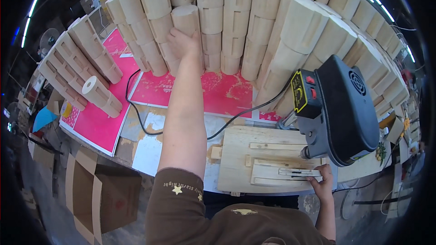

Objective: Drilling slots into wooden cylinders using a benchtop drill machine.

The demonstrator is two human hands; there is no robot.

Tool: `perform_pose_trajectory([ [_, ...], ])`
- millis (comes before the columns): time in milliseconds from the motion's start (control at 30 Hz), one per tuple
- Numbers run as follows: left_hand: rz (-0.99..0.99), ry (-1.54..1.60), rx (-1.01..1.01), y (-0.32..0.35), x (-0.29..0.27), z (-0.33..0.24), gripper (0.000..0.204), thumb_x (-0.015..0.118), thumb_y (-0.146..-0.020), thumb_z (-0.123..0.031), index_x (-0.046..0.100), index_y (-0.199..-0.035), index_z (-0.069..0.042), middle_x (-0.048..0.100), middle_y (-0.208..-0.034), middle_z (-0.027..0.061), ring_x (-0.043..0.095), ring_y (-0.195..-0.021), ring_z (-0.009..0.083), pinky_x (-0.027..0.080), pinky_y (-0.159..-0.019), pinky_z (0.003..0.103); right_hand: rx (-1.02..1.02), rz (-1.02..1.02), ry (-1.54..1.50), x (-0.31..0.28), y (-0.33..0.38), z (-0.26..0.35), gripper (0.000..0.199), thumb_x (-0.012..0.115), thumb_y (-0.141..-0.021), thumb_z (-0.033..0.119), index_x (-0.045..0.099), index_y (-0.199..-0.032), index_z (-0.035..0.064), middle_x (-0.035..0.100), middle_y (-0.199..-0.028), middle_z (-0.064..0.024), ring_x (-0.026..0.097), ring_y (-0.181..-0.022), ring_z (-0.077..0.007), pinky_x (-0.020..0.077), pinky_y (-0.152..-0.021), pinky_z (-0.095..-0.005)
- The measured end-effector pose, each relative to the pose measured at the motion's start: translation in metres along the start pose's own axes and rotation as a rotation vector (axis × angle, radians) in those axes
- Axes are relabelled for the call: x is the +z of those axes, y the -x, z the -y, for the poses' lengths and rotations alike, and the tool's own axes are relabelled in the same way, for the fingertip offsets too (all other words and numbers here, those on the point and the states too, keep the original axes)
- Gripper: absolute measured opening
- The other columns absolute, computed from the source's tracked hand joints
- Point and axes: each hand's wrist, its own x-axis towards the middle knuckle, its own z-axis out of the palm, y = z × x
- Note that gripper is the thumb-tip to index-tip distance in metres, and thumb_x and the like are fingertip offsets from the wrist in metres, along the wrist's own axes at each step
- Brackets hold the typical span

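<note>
My left arm reaches far forward, and my left hand [184,43] closes round a pale wooden cylinder [185,16] in the row of stacked cylinders. Its fingers are partly hidden behind the hand and wood. At the near right, my right hand [321,182] grips the end of a narrow pale strip piece [295,172] with dark slots. That piece lies on a wooden board [234,163] fitted with wooden rails. Directly above the board stands a black drill press head [347,109] with red switches.
Tall stacks of slotted wooden cylinders [238,22] line the back and right. More stacks [75,59] and a holed cylinder [101,95] stand on the pink sheet [102,129] at left. A black cable [236,120] crosses the table. An open cardboard box [116,195] sits below.
</note>
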Motion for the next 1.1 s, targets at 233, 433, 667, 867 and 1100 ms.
perform_pose_trajectory([
  [233,-0.196,0.229,0.184,0.042,-0.023,0.012,0.069,0.077,-0.064,-0.026,0.046,-0.117,0.005,0.049,-0.111,0.0192,0.049,-0.103,0.0337,0.043,-0.089,0.042,-0.107,0.012,-0.043,-0.003,0.005,-0.008,0.035,0.077,-0.055,0.006,0.057,-0.084,0.0024,0.056,-0.079,-0.0114,0.051,-0.079,-0.0313,0.0405,-0.07,-0.0385],
  [433,0.362,0.858,-0.009,0.136,-0.122,0.049,0.048,0.071,-0.076,-0.011,0.052,-0.117,0.005,0.06,-0.106,0.0104,0.058,-0.092,0.0153,0.048,-0.078,0.027,-0.113,0.085,0.042,-0.006,0.0,-0.02,0.032,0.075,-0.061,0.007,0.057,-0.087,0.0022,0.057,-0.084,-0.0133,0.052,-0.083,-0.0352,0.042,-0.073,-0.0398],
  [667,1.043,0.754,-0.322,0.239,-0.208,0.063,0.038,0.072,-0.075,-0.007,0.061,-0.109,0.005,0.066,-0.092,0.0086,0.061,-0.079,0.0117,0.048,-0.072,0.024,-0.168,0.182,-0.029,-0.007,-0.021,-0.023,0.03,0.072,-0.066,0.005,0.056,-0.091,0.0008,0.056,-0.087,-0.014,0.052,-0.085,-0.0342,0.0422,-0.074,-0.0379],
  [867,1.297,0.476,-0.231,0.281,-0.21,0.042,0.05,0.078,-0.068,-0.016,0.061,-0.108,0.008,0.066,-0.091,0.0108,0.06,-0.082,0.0132,0.047,-0.075,0.025,-0.167,0.235,-0.101,-0.009,-0.028,-0.028,0.03,0.072,-0.067,0.004,0.057,-0.093,0.0011,0.057,-0.085,-0.0119,0.054,-0.082,-0.0309,0.0427,-0.074,-0.0357],
  [1100,1.525,0.373,-0.065,0.272,-0.197,0.027,0.049,0.08,-0.066,-0.018,0.063,-0.105,0.007,0.066,-0.09,0.0113,0.06,-0.083,0.0138,0.046,-0.078,0.025,-0.235,0.274,-0.141,-0.014,-0.028,-0.039,0.031,0.072,-0.068,0.005,0.056,-0.095,0.001,0.058,-0.088,-0.0108,0.056,-0.087,-0.0302,0.0441,-0.076,-0.0358],
])
